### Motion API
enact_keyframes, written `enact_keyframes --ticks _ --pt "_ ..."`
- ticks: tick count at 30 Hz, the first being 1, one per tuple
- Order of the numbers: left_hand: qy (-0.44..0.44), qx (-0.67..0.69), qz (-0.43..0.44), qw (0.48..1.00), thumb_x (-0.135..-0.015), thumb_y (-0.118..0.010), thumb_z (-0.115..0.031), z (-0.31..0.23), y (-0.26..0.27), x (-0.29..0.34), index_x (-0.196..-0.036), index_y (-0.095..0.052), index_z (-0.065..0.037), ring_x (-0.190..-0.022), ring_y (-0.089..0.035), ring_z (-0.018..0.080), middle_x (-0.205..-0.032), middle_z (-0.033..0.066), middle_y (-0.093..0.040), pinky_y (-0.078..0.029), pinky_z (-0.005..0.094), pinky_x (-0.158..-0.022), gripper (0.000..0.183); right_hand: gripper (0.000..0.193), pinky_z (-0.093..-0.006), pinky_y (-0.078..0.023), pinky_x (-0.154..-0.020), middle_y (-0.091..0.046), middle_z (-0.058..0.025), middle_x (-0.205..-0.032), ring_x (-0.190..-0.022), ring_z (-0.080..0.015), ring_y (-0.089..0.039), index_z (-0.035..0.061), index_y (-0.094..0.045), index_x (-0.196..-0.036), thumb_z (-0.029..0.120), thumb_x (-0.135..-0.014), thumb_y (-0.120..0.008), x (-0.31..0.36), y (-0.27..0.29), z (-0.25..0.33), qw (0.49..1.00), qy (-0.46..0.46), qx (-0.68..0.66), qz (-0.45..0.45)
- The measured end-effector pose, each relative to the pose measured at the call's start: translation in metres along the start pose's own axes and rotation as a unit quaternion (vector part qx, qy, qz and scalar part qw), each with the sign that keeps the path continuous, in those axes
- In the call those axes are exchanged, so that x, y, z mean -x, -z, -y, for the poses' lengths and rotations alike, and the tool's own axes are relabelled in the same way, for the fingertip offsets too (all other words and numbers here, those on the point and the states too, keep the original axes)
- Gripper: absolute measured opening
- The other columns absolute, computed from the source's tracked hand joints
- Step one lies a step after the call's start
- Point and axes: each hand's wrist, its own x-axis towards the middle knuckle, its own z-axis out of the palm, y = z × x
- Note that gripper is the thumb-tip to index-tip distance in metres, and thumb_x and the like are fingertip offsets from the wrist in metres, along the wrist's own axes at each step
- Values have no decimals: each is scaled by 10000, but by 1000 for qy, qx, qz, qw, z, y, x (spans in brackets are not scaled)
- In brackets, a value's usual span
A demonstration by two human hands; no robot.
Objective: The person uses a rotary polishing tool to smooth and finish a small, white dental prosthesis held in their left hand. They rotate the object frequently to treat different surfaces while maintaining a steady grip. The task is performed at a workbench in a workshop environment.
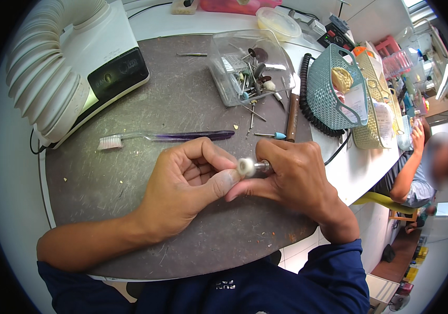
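Over the middle of the grey work mat (103,193), my right hand (300,175) is wrapped round a metal rotary handpiece (262,167). A small round white polishing brush (245,167) sits on its tip, blurred at the rim. Close against that brush, my left hand (187,178) pinches thumb to forefinger. Whatever lies between those fingertips is hidden; a whitish film covers the thumb. Both hands nearly meet at the brush. Just beyond the left hand lies a toothbrush (169,136) with a clear and purple handle. A blue-tipped bur (271,135) rests beyond the right hand.
A clear plastic box (224,86) of burs and discs stands at the back, a brown-handled knife (292,118) beside it. At left is a white machine with a ribbed hose (43,78). Right are a coiled black cord (308,104), a teal basket (328,83) and a seated person (417,172).
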Motion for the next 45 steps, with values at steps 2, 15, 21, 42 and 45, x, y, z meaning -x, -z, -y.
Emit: enact_keyframes --ticks 2,15,21,42,45 --pt "-2 -1 2 1000 -868 -665 -34 0 0 0 -897 -530 -52 -921 -594 108 -987 71 -605 -480 247 -838 139 615 -365 -454 -434 -541 -77 -548 -498 -271 -612 62 -480 -612 630 -710 -694 0 1 2 1000 8 -8 -3" --pt "-10 -2 -2 1000 -881 -645 -20 2 1 -1 -913 -532 -40 -927 -606 111 -985 77 -617 -489 245 -831 119 600 -368 -460 -436 -530 -72 -530 -484 -271 -606 64 -492 -619 622 -724 -688 0 0 -2 1000 -1 -4 1" --pt "-17 3 4 1000 -884 -651 -30 3 2 -2 -925 -529 -41 -919 -609 112 -980 81 -620 -489 248 -833 129 605 -370 -462 -439 -543 -76 -545 -499 -272 -617 60 -491 -619 623 -729 -683 -1 2 1 1000 5 -4 -1" --pt "-29 6 25 999 -878 -661 -19 4 2 -5 -920 -517 -51 -931 -620 120 -975 90 -631 -494 247 -842 153 622 -364 -462 -440 -557 -79 -569 -500 -269 -614 56 -497 -611 642 -730 -667 0 2 0 1000 14 -15 -2" --pt "-31 8 22 999 -877 -661 -16 5 2 -5 -919 -516 -51 -933 -622 122 -975 88 -630 -497 248 -843 155 622 -364 -460 -437 -551 -78 -564 -499 -269 -614 53 -497 -615 641 -730 -667 0 2 0 1000 14 -20 -5"
